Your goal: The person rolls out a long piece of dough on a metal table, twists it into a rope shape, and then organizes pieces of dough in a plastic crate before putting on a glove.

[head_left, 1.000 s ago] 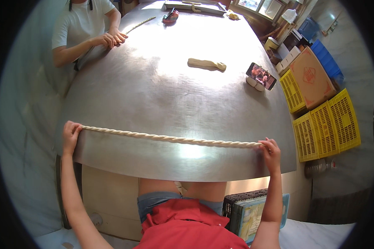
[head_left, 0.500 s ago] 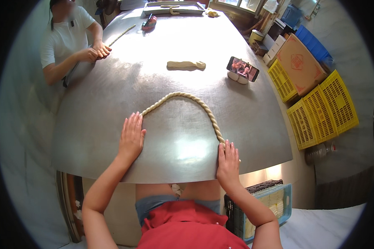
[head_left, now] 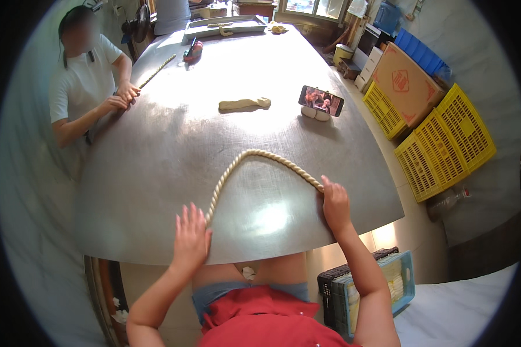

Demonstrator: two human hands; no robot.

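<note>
A twisted rope of pale dough (head_left: 250,152) arches over the metal tabletop between my two hands. My left hand (head_left: 192,237) lies flat near the table's front edge, fingers stretched out, with the rope's left end running under or against its thumb side. Farther out to the right, my right hand (head_left: 336,207) has its fingers curled at the rope's other end, which disappears behind them. Beyond the arch lies a thick, untwisted strip of dough (head_left: 244,104).
To the right of the strip, a phone (head_left: 322,102) leans on a white support. At the far left, another person's hands (head_left: 124,97) work a thin dough rope (head_left: 157,72). A metal tray (head_left: 226,27) stands at the far end. Yellow crates (head_left: 446,144) and a cardboard box (head_left: 408,87) sit right.
My left hand has slid toward me along the table. My right hand has moved away and rightward, its fingers going from flat to curled. The rope's arch has tilted and its peak is nearer.
</note>
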